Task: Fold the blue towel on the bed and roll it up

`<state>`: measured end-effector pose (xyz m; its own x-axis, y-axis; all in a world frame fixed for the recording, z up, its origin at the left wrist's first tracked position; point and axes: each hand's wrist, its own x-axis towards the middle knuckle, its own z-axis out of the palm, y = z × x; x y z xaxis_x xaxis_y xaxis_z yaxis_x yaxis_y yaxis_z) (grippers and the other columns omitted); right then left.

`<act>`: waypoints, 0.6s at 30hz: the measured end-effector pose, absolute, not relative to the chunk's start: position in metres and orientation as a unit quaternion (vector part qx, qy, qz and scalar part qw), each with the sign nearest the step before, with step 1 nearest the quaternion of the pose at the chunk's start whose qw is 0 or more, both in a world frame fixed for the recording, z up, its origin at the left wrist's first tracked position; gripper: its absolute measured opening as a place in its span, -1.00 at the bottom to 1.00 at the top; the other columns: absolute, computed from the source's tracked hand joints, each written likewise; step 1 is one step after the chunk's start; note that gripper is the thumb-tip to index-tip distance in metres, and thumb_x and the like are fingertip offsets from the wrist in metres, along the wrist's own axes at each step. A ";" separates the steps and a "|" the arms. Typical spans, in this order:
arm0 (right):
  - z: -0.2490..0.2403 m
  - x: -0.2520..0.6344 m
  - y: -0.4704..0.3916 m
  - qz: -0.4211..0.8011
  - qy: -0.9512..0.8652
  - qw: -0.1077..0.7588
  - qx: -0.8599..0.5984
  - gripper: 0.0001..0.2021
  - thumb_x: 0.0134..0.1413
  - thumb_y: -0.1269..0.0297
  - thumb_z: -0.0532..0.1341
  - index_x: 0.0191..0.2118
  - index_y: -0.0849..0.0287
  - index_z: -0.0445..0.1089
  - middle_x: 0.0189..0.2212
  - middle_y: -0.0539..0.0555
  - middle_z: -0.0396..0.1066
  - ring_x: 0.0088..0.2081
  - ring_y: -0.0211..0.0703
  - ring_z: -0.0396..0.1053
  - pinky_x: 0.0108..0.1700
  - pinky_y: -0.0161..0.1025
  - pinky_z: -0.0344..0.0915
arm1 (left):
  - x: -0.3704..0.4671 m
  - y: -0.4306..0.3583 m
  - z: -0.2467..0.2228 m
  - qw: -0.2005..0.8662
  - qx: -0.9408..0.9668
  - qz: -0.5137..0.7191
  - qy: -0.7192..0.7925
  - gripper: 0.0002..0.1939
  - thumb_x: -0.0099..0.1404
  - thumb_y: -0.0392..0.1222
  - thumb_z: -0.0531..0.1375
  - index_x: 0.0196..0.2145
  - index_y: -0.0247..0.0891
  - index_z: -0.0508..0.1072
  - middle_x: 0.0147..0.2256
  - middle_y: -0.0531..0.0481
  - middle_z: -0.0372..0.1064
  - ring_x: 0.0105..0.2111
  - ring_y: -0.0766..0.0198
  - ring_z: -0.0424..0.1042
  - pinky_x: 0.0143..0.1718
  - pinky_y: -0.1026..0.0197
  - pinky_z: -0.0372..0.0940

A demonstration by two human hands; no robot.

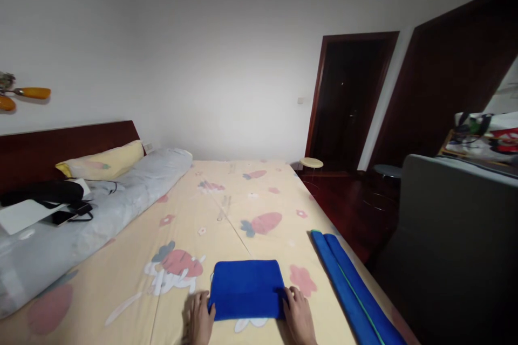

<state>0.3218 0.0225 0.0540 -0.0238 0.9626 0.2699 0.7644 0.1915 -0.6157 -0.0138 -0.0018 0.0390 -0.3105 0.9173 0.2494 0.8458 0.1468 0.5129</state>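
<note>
1. Biggest of all, right in front of me: a wide bed under a cream fabric sheet printed with pink carrots (135,259). It gives me a broad, fairly flat surface, which I reckon is why the cloth lies here.
2. Up the left side, a long, puffy, pale grey fabric quilt (135,186), bunched along the headboard end (93,135), probably to leave the middle free to work on.
3. Over on the right, two long, narrow blue fabric strips with green edging (338,280), side by side along the bed's edge. They look parked there to stay within reach without crowding me.
4. Behind the quilt, a plump pale yellow fabric pillow (107,161) leans by the headboard, well away from my hands.
5. And here's the centre of attention: a flat, rectangular, royal-blue soft cloth (247,290), lying on the sheet close to me, squarely between my hands, perhaps so both sides are equally easy to reach.
6. My right hand (298,314): half-open, fingers loosely bent, fingertips at the cloth's right edge, seemingly to steady it. Whether fabric is pinched, I can't tell.
7. My left hand (201,317): also half-open, thumb and fingers at the left edge, mirroring the other, likely keeping things even. Any real grip here? Can't tell either.
</note>
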 end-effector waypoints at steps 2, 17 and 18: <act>0.042 0.301 0.015 0.098 -0.743 0.324 -0.578 -0.58 0.07 0.22 0.10 0.07 0.08 0.35 0.06 0.21 0.38 0.06 0.10 0.32 0.12 0.04 0.21 | 0.010 -0.007 0.032 0.017 0.629 0.268 0.730 -0.56 0.27 -0.26 -0.05 0.04 -0.16 0.42 0.03 -0.13 0.43 0.04 0.08 0.37 0.05 0.00 0.26; 0.011 0.321 0.000 0.000 -0.833 0.229 -0.503 -0.40 0.28 0.16 -0.03 0.34 -0.16 -0.30 0.29 0.02 0.05 0.26 -0.01 0.14 0.17 0.01 0.22 | -0.008 -0.029 0.019 -0.070 0.793 0.136 0.589 -0.34 0.37 -0.14 -0.07 0.31 0.04 -0.33 0.31 0.12 -0.02 0.27 0.18 0.10 0.23 0.01 0.07; 0.011 0.329 -0.001 0.007 -0.831 0.225 -0.508 -0.41 0.28 0.18 -0.04 0.34 -0.15 -0.30 0.30 0.03 0.04 0.26 -0.02 0.13 0.17 0.02 0.22 | -0.015 -0.032 0.020 -0.066 0.791 0.134 0.594 -0.34 0.37 -0.14 -0.07 0.31 0.04 -0.33 0.31 0.12 -0.01 0.27 0.17 0.10 0.23 0.01 0.06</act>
<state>0.3288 -0.0009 0.0111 -0.3825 0.8478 0.3673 0.8417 0.4837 -0.2401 -0.0148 -0.0317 0.0195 0.2596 0.9212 0.2898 0.9565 -0.2866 0.0541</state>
